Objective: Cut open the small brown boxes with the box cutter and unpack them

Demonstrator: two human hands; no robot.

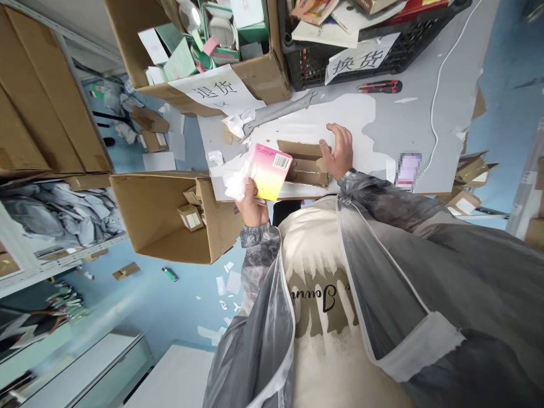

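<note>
In the head view I see the left hand (251, 205) just left of the frame's centre, fingers closed around the lower edge of a pink and yellow box (269, 171) with a barcode label at its upper right corner; a bit of crumpled white wrapping (235, 180) is bunched against the same hand, touching the box's left side. The right hand (339, 152) sits slightly right of centre with its fingers spread wide and loose, resting on the right end of an opened flat cardboard carton (302, 164) that lies on the white bench (403, 122); it presses on the carton rather than gripping it. The pink and yellow box is tilted and overlaps the carton's left end. In the upper middle of the frame a large cardboard box (259, 79) filled with small green and white packages carries a paper label, and to its right a black plastic crate (314, 65) holds books and also bears a paper label. A red utility knife (379, 86) lies on the bench just below the crate. At centre left another open cardboard box (157, 215) stands beside the bench edge, above a blue floor (170, 306) scattered with paper scraps.
</note>
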